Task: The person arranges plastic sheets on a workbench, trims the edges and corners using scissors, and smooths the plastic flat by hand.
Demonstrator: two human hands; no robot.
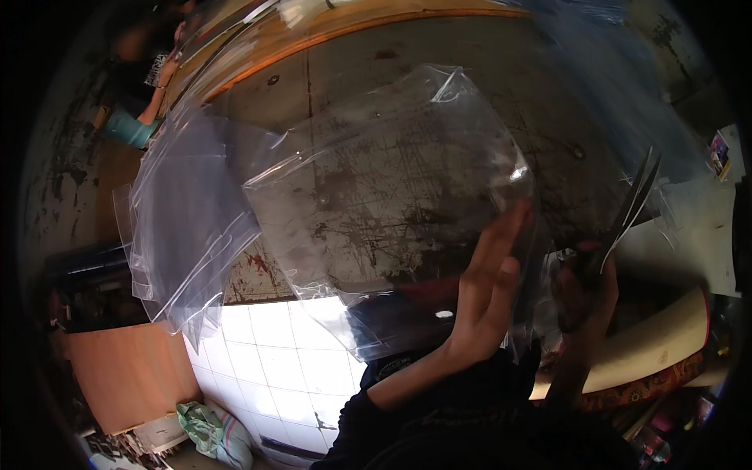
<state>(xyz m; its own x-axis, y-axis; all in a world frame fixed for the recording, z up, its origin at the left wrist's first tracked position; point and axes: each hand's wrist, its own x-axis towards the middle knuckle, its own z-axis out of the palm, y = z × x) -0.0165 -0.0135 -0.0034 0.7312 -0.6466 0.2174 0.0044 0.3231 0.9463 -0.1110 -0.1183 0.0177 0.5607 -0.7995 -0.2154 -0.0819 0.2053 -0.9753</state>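
A clear plastic sheet (pixel 376 180) spreads over the dark, scratched table (pixel 345 70), with its near edge hanging past the table's front. Against the sheet's right part lies my left hand (pixel 486 294), fingers stretched out and pressed to the plastic rather than wrapped around it. To the right, my right hand (pixel 587 290) grips a pair of scissors (pixel 631 200). Their blades point up and away from me, slightly apart. The handles are mostly hidden by my fingers and shadow.
More clear plastic (pixel 188 188) hangs over the table's left side, and a bluish plastic pile (pixel 627 86) lies at the back right. Another person's arm (pixel 160 90) shows at the upper left. A brown board (pixel 129 376) and a sack (pixel 227 439) are at the lower left.
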